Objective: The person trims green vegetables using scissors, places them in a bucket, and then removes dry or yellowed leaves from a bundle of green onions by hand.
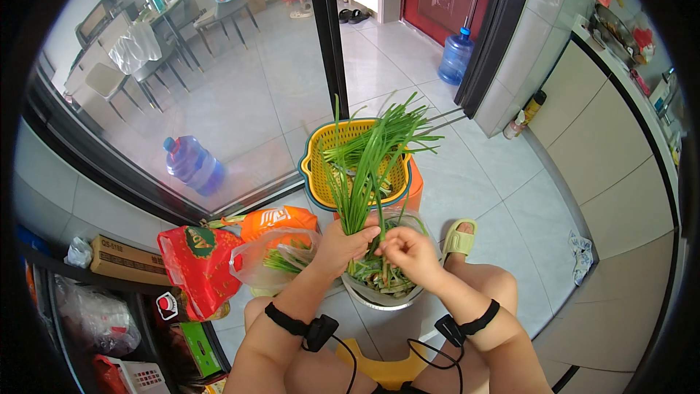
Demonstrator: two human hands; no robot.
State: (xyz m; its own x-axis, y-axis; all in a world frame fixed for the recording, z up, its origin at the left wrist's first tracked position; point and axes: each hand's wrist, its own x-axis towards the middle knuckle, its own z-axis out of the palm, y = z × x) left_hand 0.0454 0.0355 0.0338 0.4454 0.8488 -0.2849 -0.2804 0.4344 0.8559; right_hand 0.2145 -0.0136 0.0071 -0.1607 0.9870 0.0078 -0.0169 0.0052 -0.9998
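A bunch of garlic chives (353, 205) stands upright in the grip of my left hand (344, 243), its leaves fanning up and away from me. My right hand (410, 251) is beside it with thumb and forefinger pinched on a single chive stalk (381, 213). Below both hands, a round bin (380, 303) lined with a plastic bag contains a heap of leafy trimmings (391, 284). Just beyond it, more chives (383, 137) lie in a yellow colander (317, 175) set inside a teal basin. To the left, a clear plastic bag (273, 246) holds further chives.
An orange stool (416, 186) supports the basin. Red (202, 268) and orange (279, 222) bags sit left, near a shelf (139, 295). A glass door (246, 93) borders the left side; cabinets (607, 137) line the right. A blue water bottle (456, 57) stands by the doorway.
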